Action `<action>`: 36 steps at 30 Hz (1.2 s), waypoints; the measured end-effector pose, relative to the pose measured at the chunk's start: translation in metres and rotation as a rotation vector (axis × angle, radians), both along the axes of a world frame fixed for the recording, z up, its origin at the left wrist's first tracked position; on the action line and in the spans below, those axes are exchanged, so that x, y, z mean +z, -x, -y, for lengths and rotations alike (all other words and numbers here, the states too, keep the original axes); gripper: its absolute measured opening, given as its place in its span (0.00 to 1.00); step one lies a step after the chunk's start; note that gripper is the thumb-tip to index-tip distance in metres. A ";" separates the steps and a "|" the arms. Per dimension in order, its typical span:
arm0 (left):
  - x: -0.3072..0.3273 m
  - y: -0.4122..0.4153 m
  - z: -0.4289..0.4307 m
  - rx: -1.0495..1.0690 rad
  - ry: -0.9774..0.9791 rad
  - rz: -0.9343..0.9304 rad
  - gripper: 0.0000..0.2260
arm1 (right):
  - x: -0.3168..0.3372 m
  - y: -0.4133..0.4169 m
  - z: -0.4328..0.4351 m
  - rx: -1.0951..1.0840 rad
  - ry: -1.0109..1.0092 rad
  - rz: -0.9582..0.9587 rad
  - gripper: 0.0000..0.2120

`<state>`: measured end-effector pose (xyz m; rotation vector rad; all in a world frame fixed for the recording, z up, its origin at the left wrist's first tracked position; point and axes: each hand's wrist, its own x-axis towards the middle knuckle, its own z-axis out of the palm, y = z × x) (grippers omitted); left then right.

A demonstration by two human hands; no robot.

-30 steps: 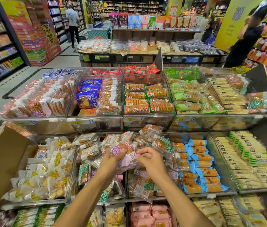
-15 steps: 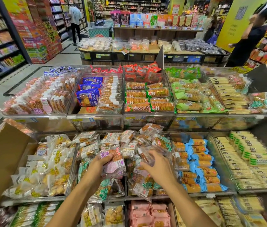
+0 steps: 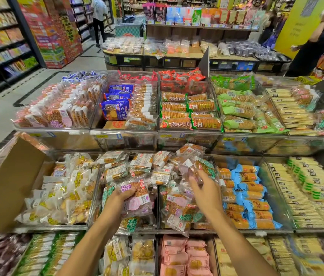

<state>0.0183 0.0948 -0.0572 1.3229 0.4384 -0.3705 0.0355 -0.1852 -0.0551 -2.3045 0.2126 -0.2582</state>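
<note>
Left hand: fingertips hidden under pink-label snack packet. Fingers wrap its left edge and the rest juts right of them, above the packet pile. Right hand pinches a clear packet at its fingertips; motion-blurred, label unreadable. Vs 0.5 s ago: right hand higher, left grip same.

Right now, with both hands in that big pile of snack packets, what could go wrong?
The left hand has its fingers curled round a pink-labelled packet, so a hard squeeze might crack the crisp snack inside. The right hand seems to hold a blurred clear packet by its fingertips, so it could slip. The heaped packets at the bin's front hang over the rim and may slide down if nudged.
</note>
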 end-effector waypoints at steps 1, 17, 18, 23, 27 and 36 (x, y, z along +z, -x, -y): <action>-0.001 0.000 -0.001 -0.006 0.001 -0.005 0.11 | 0.001 0.005 0.004 0.000 -0.028 0.018 0.22; -0.004 0.006 0.007 -0.038 0.026 0.024 0.25 | -0.008 0.026 0.008 0.294 0.107 -0.186 0.18; -0.004 0.006 0.008 -0.044 0.027 0.040 0.30 | -0.006 0.026 0.008 0.321 0.152 -0.213 0.19; 0.001 0.004 0.015 -0.063 0.139 0.059 0.47 | -0.004 0.019 0.000 0.391 0.397 -0.242 0.28; 0.010 0.006 0.025 -0.059 0.114 0.059 0.45 | -0.005 0.014 -0.011 0.392 0.595 -0.235 0.27; -0.001 0.013 0.015 -0.066 0.142 0.049 0.55 | -0.004 0.011 -0.025 0.487 0.657 -0.183 0.21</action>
